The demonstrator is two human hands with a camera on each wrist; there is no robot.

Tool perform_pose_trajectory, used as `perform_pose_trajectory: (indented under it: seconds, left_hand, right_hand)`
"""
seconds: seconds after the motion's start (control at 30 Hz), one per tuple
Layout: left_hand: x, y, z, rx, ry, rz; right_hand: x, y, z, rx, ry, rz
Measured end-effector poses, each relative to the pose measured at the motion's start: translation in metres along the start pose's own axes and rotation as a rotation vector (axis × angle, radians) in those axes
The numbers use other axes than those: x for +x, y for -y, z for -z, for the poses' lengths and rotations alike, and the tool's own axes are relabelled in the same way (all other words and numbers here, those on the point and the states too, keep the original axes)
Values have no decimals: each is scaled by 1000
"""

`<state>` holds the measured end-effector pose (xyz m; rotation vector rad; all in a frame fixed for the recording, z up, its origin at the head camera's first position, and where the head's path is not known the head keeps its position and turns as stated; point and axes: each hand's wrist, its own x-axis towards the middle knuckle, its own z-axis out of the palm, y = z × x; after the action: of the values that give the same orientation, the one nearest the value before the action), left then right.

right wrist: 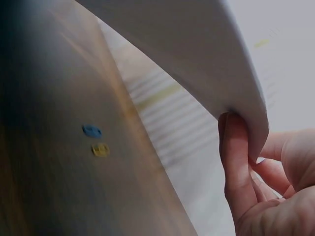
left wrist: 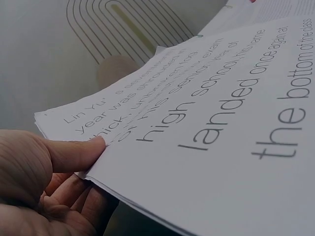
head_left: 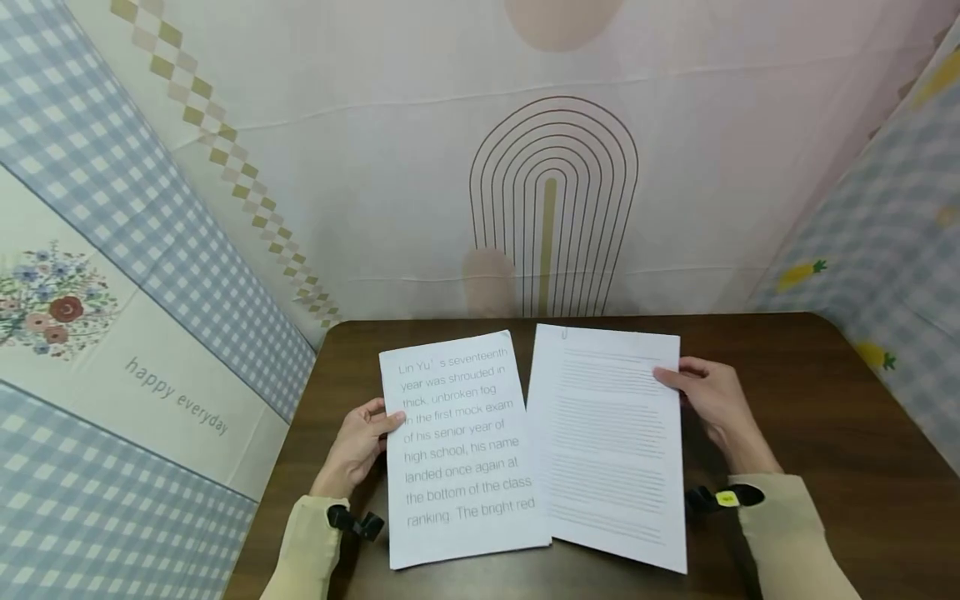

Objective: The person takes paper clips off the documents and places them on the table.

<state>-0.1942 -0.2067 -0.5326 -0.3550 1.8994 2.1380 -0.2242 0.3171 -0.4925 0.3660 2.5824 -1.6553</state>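
Observation:
My left hand (head_left: pixel 358 443) pinches the left edge of a stack of paper (head_left: pixel 465 533) printed in large letters, thumb on top and fingers beneath. In the left wrist view the stack's edge shows several sheets. With my right hand (head_left: pixel 718 408) I grip the upper right edge of a second set of papers (head_left: pixel 611 333) covered in small lines of print. A paper clip (head_left: pixel 564 333) sits at its top left. The two sets lean apart at the top and overlap slightly low down. In the right wrist view, the right-hand papers (right wrist: pixel 197 54) bend near the fingers.
Beneath the papers is a dark brown wooden table (head_left: pixel 847 433). A blue clip (right wrist: pixel 92 131) and a yellow clip (right wrist: pixel 100 150) lie on it, hidden from the head view. Patterned cloth (head_left: pixel 405 192) hangs behind the table and at both sides.

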Motion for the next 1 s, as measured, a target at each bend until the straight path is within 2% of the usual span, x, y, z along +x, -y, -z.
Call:
perform_pose_trajectory:
  seconds: [0.23,0.43,0.63,0.8,1.0]
  left_hand:
    - [7,-2,5,16,-3,11]
    - [18,-4,3,73,0,11]
    - [31,-7,-8,127,-3,2]
    - [42,-11,-20,187,13,-7]
    - [50,-16,-31,250,-7,1]
  right_hand:
    - [-10,-22,36,41,-9,-65]
    - [-19,-39,57,163,71,-147]
    - [-26,-44,61,238,136,-192]
    - [-30,-45,58,272,152,-188]
    - [-34,-43,55,317,166,-201]
